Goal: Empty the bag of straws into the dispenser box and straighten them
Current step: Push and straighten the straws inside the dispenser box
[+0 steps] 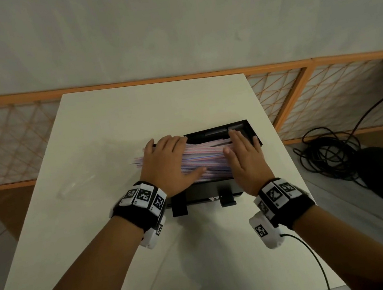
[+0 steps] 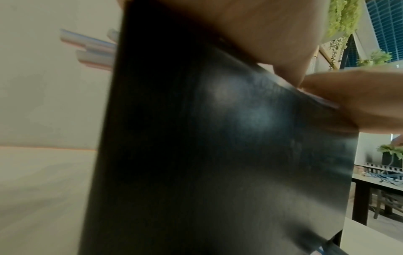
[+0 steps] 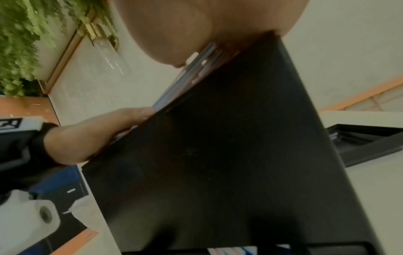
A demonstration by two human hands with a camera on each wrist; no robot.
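Here, the open black rectangular dispenser box [image 1: 226, 189] holds a heap of thin pink-and-blue striped plastic straws [image 1: 208, 158], some poking past its left edge. Left hand [image 1: 167, 164] and right hand [image 1: 245, 159] press flat-fingered on them. The crumpled clear plastic bag [image 1: 77, 183] lies left on the white table [image 1: 99, 123].

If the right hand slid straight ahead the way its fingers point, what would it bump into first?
Probably the black lid lying just behind the dispenser box: the right hand, flat on the straws, points at it. Depth is hard to judge.
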